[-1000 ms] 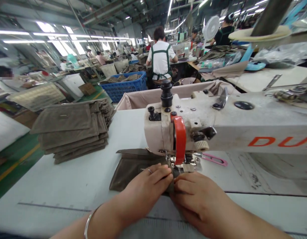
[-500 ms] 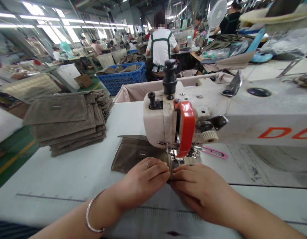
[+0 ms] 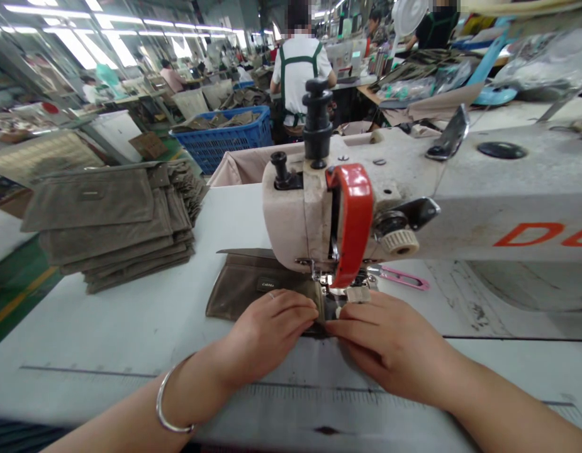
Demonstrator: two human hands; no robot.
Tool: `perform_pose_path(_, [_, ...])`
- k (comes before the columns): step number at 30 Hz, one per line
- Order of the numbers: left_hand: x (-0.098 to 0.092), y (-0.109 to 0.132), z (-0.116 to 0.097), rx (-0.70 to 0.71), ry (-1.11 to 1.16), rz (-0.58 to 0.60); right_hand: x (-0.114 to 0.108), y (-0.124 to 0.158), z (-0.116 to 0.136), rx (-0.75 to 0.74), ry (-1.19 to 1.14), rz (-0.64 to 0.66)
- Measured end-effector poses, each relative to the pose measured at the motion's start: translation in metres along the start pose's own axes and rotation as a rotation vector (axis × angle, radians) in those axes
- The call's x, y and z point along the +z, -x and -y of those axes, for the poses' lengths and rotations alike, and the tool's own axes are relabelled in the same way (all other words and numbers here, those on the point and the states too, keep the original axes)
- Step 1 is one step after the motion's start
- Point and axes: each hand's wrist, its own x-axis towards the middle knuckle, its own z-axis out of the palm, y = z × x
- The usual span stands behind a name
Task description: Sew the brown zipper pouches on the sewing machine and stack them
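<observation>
A dark brown fabric piece (image 3: 238, 286) with a small sewn-on label (image 3: 268, 285) lies flat, its right edge under the needle area of a white sewing machine (image 3: 285, 220). My left hand (image 3: 272, 327), wearing a ring and a bangle, lies over the piece's near right part. Its fingers are held together, with the tips at the edge strip. On the other side, my right hand (image 3: 389, 340) is closed, thumb and fingertips at the same edge just in front of the presser foot (image 3: 326, 286). The fingers partly hide that edge.
Left on the table is a stack of similar brown fabric pieces (image 3: 106, 220). Pink thread snips (image 3: 404, 278) lie behind my right hand. Beyond the table are a blue crate (image 3: 224, 138) and a co-worker in a white shirt (image 3: 297, 75). A ruler scale (image 3: 319, 393) marks the table's front.
The camera view has shifted slightly, so the scene sits higher and a little left. The right fingers have moved slightly along the edge; both hands stay at the fabric piece.
</observation>
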Motion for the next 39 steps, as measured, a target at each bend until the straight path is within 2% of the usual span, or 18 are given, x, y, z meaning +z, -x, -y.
perform_pose_path(2, [0.0006, -0.0007, -0.0014, -0.024, 0.027, -0.004, 0.0017, -0.0010, 0.0007, 0.020, -0.003, 0.017])
perform_pose_path(7, [0.0021, -0.0035, -0.0038, 0.094, -0.012, 0.089, 0.0065, -0.0011, -0.0002, 0.016, 0.017, 0.024])
perform_pose_path(11, [0.0046, -0.0046, -0.0030, 0.114, -0.057, 0.128, 0.0069, 0.0002, -0.0008, 0.002, 0.023, 0.009])
perform_pose_path(19, [0.0063, -0.0028, 0.0003, 0.111, -0.089, 0.124, 0.0073, 0.0005, 0.0008, 0.009, 0.044, -0.005])
perform_pose_path(23, [0.0051, -0.0062, -0.0004, 0.083, -0.039, 0.147, 0.0049, 0.0001, 0.0023, 0.026, 0.039, -0.005])
perform_pose_path(30, [0.0007, -0.0051, -0.0039, 0.003, 0.028, 0.100, 0.0035, -0.0006, 0.0040, 0.029, 0.016, 0.027])
perform_pose_path(39, [0.0023, -0.0052, -0.0030, 0.110, -0.042, 0.115, 0.0063, 0.0013, 0.0073, 0.053, 0.017, -0.007])
